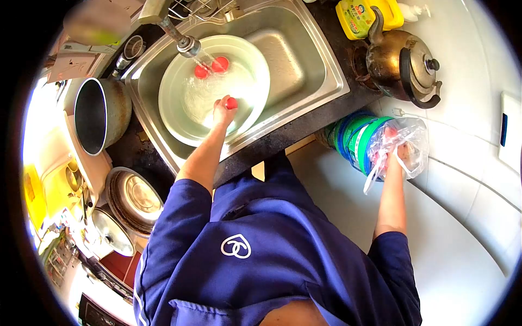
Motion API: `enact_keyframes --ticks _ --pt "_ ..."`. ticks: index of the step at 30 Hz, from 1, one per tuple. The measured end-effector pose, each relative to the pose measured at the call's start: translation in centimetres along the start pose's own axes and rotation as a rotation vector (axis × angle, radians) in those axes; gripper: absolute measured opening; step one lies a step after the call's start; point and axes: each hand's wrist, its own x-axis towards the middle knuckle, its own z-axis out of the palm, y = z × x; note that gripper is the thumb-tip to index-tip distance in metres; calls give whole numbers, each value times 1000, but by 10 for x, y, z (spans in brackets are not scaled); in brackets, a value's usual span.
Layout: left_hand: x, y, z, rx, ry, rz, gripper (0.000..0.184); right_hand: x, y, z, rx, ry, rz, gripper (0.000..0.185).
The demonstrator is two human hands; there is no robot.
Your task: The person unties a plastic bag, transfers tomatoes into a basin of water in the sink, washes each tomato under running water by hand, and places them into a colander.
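My left hand [222, 112] is closed around a small red round fruit [231, 103], low over the near side of a pale green basin [168, 117]. Two more red round fruits [219, 64] lie in the basin's water, under the stream from the faucet [188, 45]. The basin stands in the steel sink [321, 65]. On the right, my right hand [397, 155] reaches into a clear plastic bag [416, 144]; reddish shapes show through the film. Crinkled plastic blurs its fingers, so their grip is unclear. Green and blue round containers [361, 142] are beside the bag.
A kettle [399, 62] and a yellow container [361, 19] stand right of the sink. To its left are a deep pot [103, 117], a round metal pan [136, 195] and a lid [113, 232]. The dark counter edge [261, 157] runs before my body.
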Motion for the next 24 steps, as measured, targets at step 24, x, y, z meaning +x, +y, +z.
enact_keyframes --ticks 24 --pt "-236 396 63 -568 -1493 332 35 -23 22 -85 867 -380 -284 53"
